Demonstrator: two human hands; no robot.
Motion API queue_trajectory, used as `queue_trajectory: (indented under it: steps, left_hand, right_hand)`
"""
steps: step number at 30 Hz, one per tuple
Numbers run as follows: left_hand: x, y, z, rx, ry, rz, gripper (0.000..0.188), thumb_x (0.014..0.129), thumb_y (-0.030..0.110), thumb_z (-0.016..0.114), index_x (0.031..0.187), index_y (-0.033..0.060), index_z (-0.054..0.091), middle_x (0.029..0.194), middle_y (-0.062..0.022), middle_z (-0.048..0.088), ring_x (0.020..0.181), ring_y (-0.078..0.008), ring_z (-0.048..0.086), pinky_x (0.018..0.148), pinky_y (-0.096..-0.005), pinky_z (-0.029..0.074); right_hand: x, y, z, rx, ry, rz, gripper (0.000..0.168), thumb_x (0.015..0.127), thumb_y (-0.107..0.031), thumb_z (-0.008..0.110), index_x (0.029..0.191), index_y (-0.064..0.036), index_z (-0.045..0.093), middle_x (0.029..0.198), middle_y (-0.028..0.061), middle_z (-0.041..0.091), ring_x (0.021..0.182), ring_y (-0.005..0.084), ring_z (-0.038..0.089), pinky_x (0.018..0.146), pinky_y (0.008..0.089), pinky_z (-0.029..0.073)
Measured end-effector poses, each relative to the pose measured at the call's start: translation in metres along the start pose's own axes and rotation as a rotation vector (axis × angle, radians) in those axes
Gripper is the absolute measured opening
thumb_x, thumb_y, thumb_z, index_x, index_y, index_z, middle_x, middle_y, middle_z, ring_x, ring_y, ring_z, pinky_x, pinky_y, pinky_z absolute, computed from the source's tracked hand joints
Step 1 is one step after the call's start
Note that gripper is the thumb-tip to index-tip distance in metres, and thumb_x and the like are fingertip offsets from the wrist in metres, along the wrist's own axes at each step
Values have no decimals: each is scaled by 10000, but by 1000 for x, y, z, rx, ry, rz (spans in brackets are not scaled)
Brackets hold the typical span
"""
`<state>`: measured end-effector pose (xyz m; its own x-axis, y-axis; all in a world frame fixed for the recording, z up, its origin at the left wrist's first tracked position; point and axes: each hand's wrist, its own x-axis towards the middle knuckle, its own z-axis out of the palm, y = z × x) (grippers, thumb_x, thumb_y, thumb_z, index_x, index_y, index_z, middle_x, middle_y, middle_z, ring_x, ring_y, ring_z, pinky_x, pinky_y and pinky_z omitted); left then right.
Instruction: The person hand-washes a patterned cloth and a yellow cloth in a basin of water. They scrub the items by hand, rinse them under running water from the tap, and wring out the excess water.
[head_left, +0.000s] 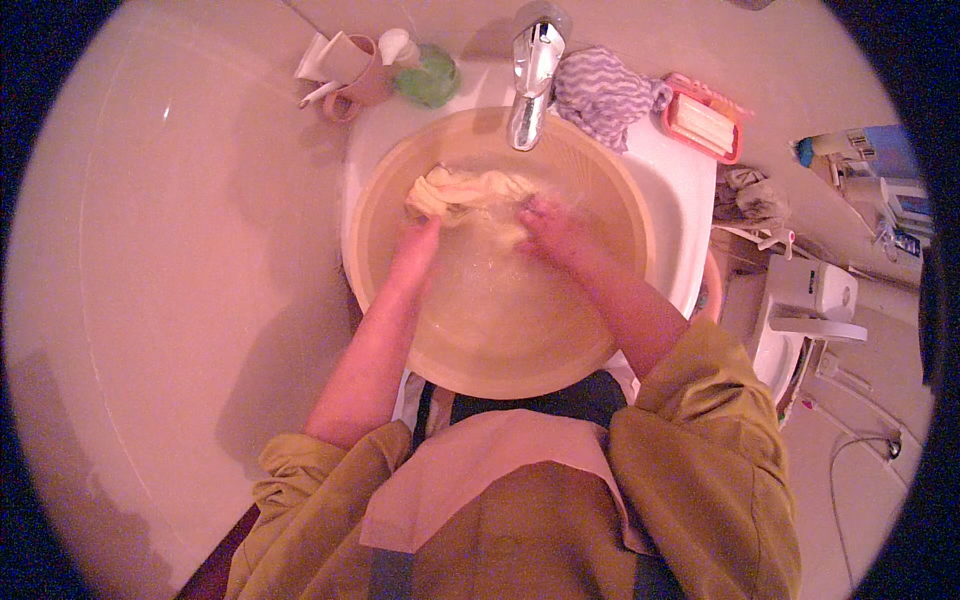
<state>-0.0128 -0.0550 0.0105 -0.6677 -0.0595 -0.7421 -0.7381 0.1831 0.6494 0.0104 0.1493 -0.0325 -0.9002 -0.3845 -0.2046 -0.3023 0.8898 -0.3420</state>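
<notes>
A wet, bunched yellow cloth (469, 189) lies partly in the water of a round yellowish plastic basin (510, 382). Its left end is in my left hand (424, 225), whose fingers are mostly hidden under the fabric. At the right end, my right hand (551, 229) has its fingers curled on the cloth; motion and water blur them. Cloudy water surrounds both hands. Above the basin's far rim hangs the spout of a chrome faucet (534, 82).
The basin rests on a white washbasin (686, 247). Behind it stand a pink cup (364, 79), a green pump bottle (429, 76), a striped cloth (604, 90) and a red soap dish (727, 156) holding a bar (703, 124). A toilet (780, 352) is at right, a wall (172, 225) at left.
</notes>
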Motion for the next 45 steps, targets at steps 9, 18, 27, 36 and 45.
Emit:
queue_trajectory:
  steps: [9, 18, 27, 36, 45]
  left_hand:
    - [6, 14, 19, -538, -313, -419, 527, 780, 474, 416, 1137, 86, 400, 1080, -150, 443, 1013, -236, 431, 813, -413, 405]
    - [13, -6, 20, -523, -522, 153, 398, 838, 368, 358, 1093, 71, 428, 1067, -97, 486, 939, -206, 499, 801, -365, 424]
    - [2, 14, 20, -911, -287, 70, 452, 812, 367, 400, 1124, 39, 396, 1156, -110, 432, 1071, -246, 411, 918, -413, 308]
    - [21, -16, -12, 115, 96, 152, 588, 782, 377, 468, 1231, 98, 212, 1179, -140, 353, 1047, -297, 379, 776, -448, 369]
    - [35, -13, 2, -743, -445, -263, 457, 806, 379, 412, 1186, 137, 335, 1161, -108, 400, 1077, -254, 369, 887, -444, 316]
  right_hand:
    - [-4, -136, -41, 527, 399, 151, 321, 632, -165, 581, 892, -18, 464, 849, 150, 502, 809, 292, 511, 698, 390, 419]
    - [15, -133, -84, 491, 224, 271, 315, 680, -330, 486, 851, -67, 513, 858, 147, 540, 754, 316, 549, 638, 417, 430]
    - [30, 3, -10, 304, 431, 610, 267, 731, -243, 493, 889, -28, 479, 771, 168, 542, 703, 317, 544, 610, 419, 441]
    - [11, -26, 7, 339, -51, 275, 399, 697, -195, 545, 1052, -44, 443, 954, 206, 487, 851, 335, 502, 755, 427, 402]
    - [17, -99, -37, 758, -78, 456, 285, 690, -227, 559, 885, -21, 539, 830, 196, 552, 786, 331, 540, 683, 392, 441]
